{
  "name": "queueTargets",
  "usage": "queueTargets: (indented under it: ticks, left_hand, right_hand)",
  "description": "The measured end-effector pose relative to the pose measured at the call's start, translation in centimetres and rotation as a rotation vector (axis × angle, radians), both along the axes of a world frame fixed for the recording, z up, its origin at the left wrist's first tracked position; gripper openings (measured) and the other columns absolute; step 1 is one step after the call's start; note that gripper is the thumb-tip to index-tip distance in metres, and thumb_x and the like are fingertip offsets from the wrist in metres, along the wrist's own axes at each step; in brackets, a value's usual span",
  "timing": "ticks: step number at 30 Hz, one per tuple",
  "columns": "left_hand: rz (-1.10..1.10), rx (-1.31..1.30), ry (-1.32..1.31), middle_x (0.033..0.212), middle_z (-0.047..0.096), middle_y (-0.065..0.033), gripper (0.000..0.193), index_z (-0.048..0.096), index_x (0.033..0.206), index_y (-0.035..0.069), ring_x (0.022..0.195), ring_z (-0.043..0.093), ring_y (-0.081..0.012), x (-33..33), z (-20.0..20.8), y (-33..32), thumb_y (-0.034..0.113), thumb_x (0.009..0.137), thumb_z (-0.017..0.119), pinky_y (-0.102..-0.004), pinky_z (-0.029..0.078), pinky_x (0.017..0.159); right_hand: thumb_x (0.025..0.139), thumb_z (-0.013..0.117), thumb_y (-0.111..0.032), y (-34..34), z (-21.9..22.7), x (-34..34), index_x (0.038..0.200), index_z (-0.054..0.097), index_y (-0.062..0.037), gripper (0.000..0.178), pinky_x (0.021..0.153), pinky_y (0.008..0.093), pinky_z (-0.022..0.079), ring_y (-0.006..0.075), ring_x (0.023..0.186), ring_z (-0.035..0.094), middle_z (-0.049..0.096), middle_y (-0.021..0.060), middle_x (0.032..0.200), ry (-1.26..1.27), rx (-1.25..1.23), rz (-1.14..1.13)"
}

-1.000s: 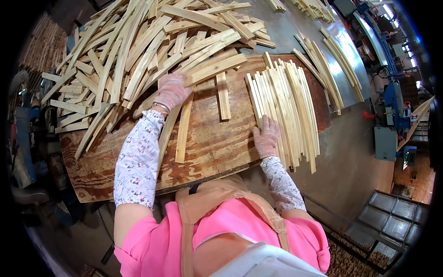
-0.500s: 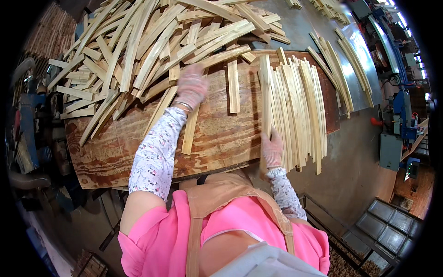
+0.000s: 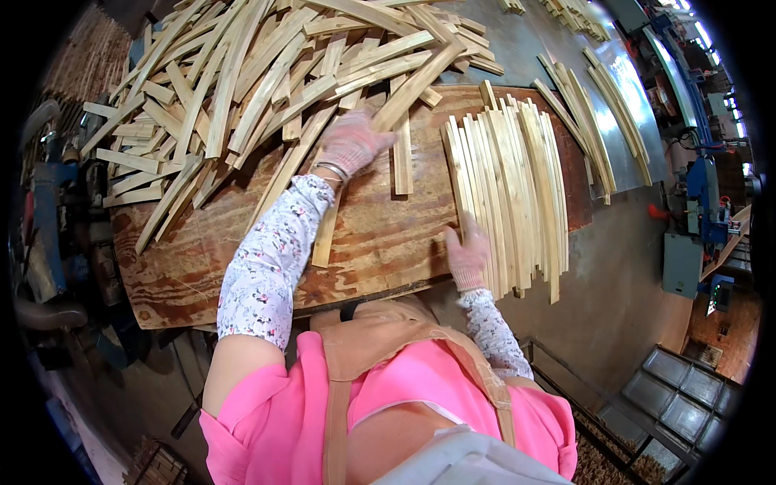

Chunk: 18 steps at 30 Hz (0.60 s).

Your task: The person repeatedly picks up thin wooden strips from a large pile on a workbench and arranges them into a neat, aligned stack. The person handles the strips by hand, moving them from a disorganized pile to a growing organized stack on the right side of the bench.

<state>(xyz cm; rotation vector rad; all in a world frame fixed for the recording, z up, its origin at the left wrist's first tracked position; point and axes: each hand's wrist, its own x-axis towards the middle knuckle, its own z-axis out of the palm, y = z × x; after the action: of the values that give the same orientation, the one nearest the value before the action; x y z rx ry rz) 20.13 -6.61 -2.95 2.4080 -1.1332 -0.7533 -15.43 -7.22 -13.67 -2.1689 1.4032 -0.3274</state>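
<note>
At the front edge of the heaped pale wooden strips, my gloved left hand (image 3: pixel 353 144) is closed on the near end of one wooden strip (image 3: pixel 422 83). That strip slants away to the far right, its far end over the heap (image 3: pixel 267 73). My gloved right hand (image 3: pixel 467 255) is by the near left end of a row of strips (image 3: pixel 505 190) laid side by side. Its thumb and fingers are apart, and the fingertips reach the leftmost strip of the row. Both hands are over a worn brown wooden board (image 3: pixel 210 267).
Single strips (image 3: pixel 402 162) stick out of the heap toward me. Beyond the row, smaller groups of strips (image 3: pixel 590 129) lie on a shiny metal surface (image 3: pixel 525 69). Machinery (image 3: pixel 699 202) stands at the far right, and blue equipment with pipes (image 3: pixel 61 234) at the left.
My left hand has moved slightly right and nearer, and the strip it grips has swung to a steeper slant. The strip at my right hand has come down onto the row's left side.
</note>
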Motion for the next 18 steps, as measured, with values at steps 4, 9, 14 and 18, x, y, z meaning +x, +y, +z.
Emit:
queueTargets:
  ticks: [4, 9, 14, 18]
  left_hand:
    - [0.114, -0.368, 0.409, 0.118, 0.074, -0.0266, 0.085, 0.062, 0.135, -0.006, 0.107, 0.073, -0.0363, -7.2, -3.1, -1.3, 0.065, 0.09, 0.077, -0.0418, 0.059, 0.093]
    - [-0.052, -0.26, 0.157, 0.143, 0.064, -0.0266, 0.075, 0.057, 0.147, 0.001, 0.132, 0.063, -0.039, -7.2, -3.2, -2.2, 0.058, 0.098, 0.065, -0.0471, 0.049, 0.112]
    - [-0.107, -0.136, -0.408, 0.163, 0.046, -0.025, 0.082, 0.047, 0.159, 0.005, 0.154, 0.04, -0.0385, 2.6, -8.1, -5.1, 0.05, 0.093, 0.068, -0.0459, 0.033, 0.128]
    - [0.014, -0.019, -0.516, 0.166, 0.04, -0.0229, 0.09, 0.043, 0.16, 0.008, 0.154, 0.038, -0.0401, 6.0, -8.8, -8.1, 0.05, 0.088, 0.076, -0.0478, 0.035, 0.125]
  right_hand:
    - [0.098, 0.074, -0.016, 0.1, 4.9, 10.1, 0.163, 0.037, 0.003, 0.077, 0.095, 0.0367, 0.061, 0.0272, 0.107, 0.072, 0.068, 0.0204, 0.134, -0.912, 0.846, -0.069]
    - [0.095, 0.075, -0.013, -10.6, 9.0, 6.7, 0.12, 0.066, -0.0059, 0.028, 0.065, 0.031, 0.058, 0.0161, 0.073, 0.069, 0.07, 0.0054, 0.088, -0.548, 0.82, -0.316]
    - [0.095, 0.07, -0.02, -33.8, 6.7, -11.3, 0.154, 0.052, -0.0073, 0.063, 0.081, 0.0378, 0.058, 0.0263, 0.09, 0.068, 0.071, 0.013, 0.109, -0.285, 0.067, -0.175]
    - [0.091, 0.075, -0.04, -39.3, 10.9, -10.2, 0.156, 0.051, -0.0118, 0.074, 0.107, 0.048, 0.053, 0.046, 0.125, 0.066, 0.069, 0.0274, 0.136, 0.453, -0.326, -0.338]
